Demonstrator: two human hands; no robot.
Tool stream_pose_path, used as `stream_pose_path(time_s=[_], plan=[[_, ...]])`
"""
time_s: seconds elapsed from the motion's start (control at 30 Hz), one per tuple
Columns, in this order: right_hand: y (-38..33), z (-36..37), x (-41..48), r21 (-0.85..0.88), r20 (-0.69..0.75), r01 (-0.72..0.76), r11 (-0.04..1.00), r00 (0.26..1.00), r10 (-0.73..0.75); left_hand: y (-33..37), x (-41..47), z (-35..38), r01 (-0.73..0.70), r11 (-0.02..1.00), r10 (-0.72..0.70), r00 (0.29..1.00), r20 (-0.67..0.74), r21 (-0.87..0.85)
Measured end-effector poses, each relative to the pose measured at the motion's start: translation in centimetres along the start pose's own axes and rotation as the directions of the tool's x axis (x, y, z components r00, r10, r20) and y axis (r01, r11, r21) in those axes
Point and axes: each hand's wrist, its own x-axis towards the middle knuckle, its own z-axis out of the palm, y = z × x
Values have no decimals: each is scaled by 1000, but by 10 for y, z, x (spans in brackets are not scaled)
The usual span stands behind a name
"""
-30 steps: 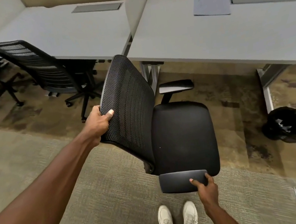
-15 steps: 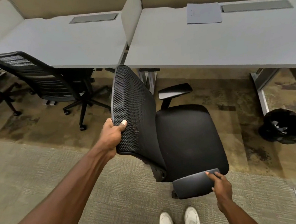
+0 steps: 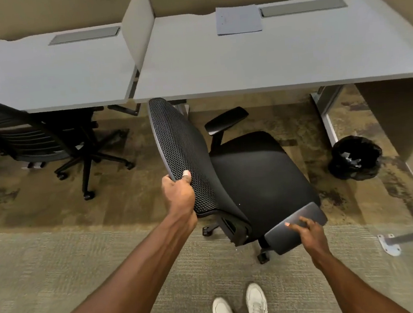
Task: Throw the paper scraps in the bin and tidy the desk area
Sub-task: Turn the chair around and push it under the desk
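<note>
Both hands grip the office chair (image 3: pixel 247 175): the left hand (image 3: pixel 179 194) closed on the mesh backrest's edge, the right hand (image 3: pixel 308 232) curled over the near armrest. It sits sideways before the desk (image 3: pixel 266 59), seat pointing right along its front edge, toward the bin (image 3: pixel 355 157) beneath the right corner. Tucking it in likely needs a turn, and the left hand has the leverage.
</note>
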Motion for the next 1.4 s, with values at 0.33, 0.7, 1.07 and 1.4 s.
stream_pose_path(time_s=[0.33,0.7,1.07,1.4], plan=[[-37,-10,-15,49,51,197,979,979,-199,-47,-45,118,99,995,-98,980,172,4],[-82,-90,40,161,-123,379,911,924,-362,-58,-88,219,282,957,-277,812,514,71],[-125,-171,128,-105,-90,494,863,859,-503,-65,-113,301,232,966,-254,792,555,111],[-157,-206,165,-81,-100,537,840,834,-543,-24,-64,336,211,974,-227,847,481,87]])
